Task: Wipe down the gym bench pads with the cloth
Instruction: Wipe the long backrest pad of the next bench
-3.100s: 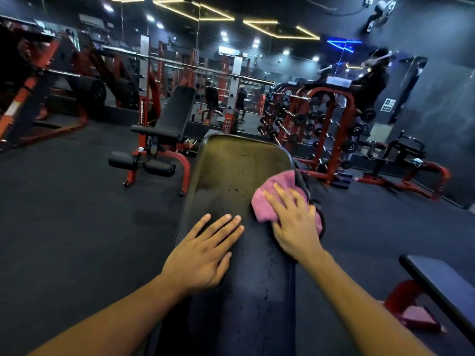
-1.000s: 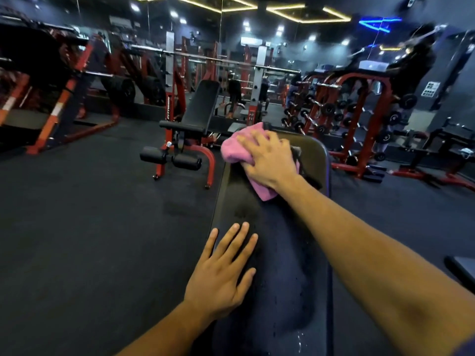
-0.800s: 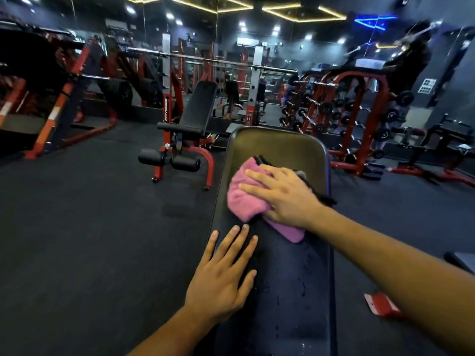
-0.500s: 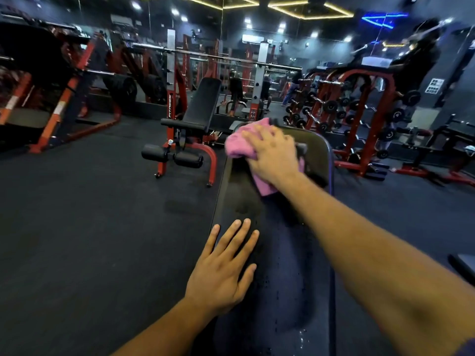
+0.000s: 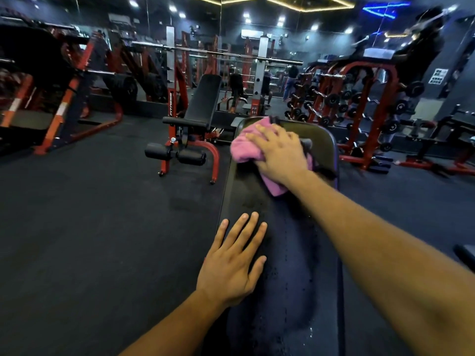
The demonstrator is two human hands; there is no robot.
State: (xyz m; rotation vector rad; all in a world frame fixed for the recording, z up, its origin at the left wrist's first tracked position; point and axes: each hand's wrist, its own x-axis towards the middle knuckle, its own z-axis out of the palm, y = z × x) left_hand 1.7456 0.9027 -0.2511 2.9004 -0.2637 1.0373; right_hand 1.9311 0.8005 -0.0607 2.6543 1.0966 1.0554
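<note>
Midway, seemingly: right hand (image 5: 280, 150) flat, pressing pink cloth (image 5: 244, 147) on pad (image 5: 290, 253) far end; left hand (image 5: 231, 263) flat, bracing; near stretch speckled wet, left.

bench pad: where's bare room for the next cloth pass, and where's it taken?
Bare: the pad strip between the left hand and the right forearm, and the far right corner beyond the right hand. Taken: the far left end under the pink cloth, and the near left edge under the left hand.
</note>
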